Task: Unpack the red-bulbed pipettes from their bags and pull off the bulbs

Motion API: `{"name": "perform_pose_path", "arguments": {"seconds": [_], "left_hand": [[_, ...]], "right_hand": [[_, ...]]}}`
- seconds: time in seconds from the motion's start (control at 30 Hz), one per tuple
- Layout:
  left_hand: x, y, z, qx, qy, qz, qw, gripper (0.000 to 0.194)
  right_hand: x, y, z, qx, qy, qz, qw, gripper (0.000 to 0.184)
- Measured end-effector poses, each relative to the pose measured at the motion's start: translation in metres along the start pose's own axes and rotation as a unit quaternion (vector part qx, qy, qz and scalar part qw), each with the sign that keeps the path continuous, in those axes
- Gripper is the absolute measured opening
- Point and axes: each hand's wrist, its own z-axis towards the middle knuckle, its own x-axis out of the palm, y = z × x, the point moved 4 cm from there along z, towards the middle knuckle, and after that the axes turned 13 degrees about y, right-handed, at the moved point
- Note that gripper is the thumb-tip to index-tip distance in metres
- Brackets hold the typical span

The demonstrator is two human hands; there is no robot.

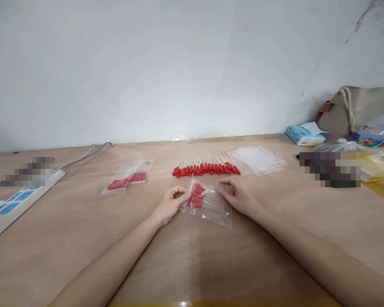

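My left hand (172, 204) pinches the left end of a clear plastic zip bag (216, 209) between thumb and fingers. Inside the bag lie several thin sticks with red tips (197, 196), the tips toward my left hand. At the bag's upper right edge is my right hand (238, 194), its thumb and fingers apart; whether it touches the plastic is hard to see. Just beyond, a row of loose red-tipped sticks (206, 169) lies on the table, red ends toward me. Further left lie filled bags (128, 178) holding more of these sticks.
Flat clear bags (257, 160) are piled right of the row. A white power strip (22, 202) with a grey cable stands at the left. On the right are a blue tissue pack (304, 135), a beige bag (365, 106) and a blurred-out dark object (329, 169).
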Motion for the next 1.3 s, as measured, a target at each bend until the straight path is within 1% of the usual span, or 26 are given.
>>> {"name": "perform_pose_path", "arguments": {"seconds": [0.07, 0.1, 0.17, 0.2, 0.27, 0.4, 0.6, 0.73, 0.87, 0.97, 1.07, 1.2, 1.3], "left_hand": [[0.000, 0.004, 0.002, -0.016, 0.019, -0.029, 0.999, 0.034], [0.001, 0.006, 0.003, -0.023, 0.031, -0.048, 0.998, 0.034], [0.004, 0.008, 0.003, -0.033, 0.055, -0.083, 0.994, 0.034], [0.006, 0.008, 0.003, -0.034, 0.062, -0.096, 0.993, 0.034], [0.008, 0.007, 0.002, -0.029, 0.066, -0.111, 0.991, 0.033], [0.012, 0.002, 0.000, -0.023, 0.083, -0.141, 0.986, 0.032], [0.010, 0.006, 0.002, -0.018, 0.078, -0.135, 0.988, 0.035], [0.009, 0.009, 0.003, -0.015, 0.081, -0.119, 0.989, 0.035], [0.009, 0.005, 0.001, -0.022, 0.087, -0.129, 0.988, 0.043], [0.012, 0.000, -0.001, -0.013, 0.100, -0.129, 0.986, 0.054], [0.014, -0.002, -0.003, -0.008, 0.116, -0.130, 0.985, 0.061], [0.014, -0.002, -0.003, -0.005, 0.131, -0.125, 0.984, 0.061], [0.014, -0.002, -0.003, -0.001, 0.150, -0.124, 0.981, 0.059]], "right_hand": [[-0.002, 0.017, 0.002, -0.073, -0.002, -0.051, 0.996, 0.014], [-0.001, 0.027, 0.003, -0.111, 0.010, -0.062, 0.992, 0.014], [0.005, 0.046, 0.008, -0.177, 0.055, -0.082, 0.979, 0.019], [0.008, 0.054, 0.011, -0.198, 0.076, -0.095, 0.973, 0.021], [0.015, 0.063, 0.018, -0.219, 0.108, -0.123, 0.962, 0.024], [0.024, 0.069, 0.034, -0.232, 0.144, -0.159, 0.949, 0.026], [0.027, 0.071, 0.045, -0.235, 0.194, -0.170, 0.937, 0.023], [0.031, 0.071, 0.044, -0.230, 0.185, -0.151, 0.943, 0.013], [0.034, 0.069, 0.041, -0.207, 0.163, -0.154, 0.952, 0.016], [0.034, 0.069, 0.037, -0.201, 0.187, -0.140, 0.951, 0.017], [0.034, 0.068, 0.036, -0.197, 0.214, -0.112, 0.950, 0.023], [0.039, 0.062, 0.037, -0.198, 0.249, -0.066, 0.946, 0.014], [0.042, 0.059, 0.038, -0.212, 0.249, -0.062, 0.943, 0.011]]}}
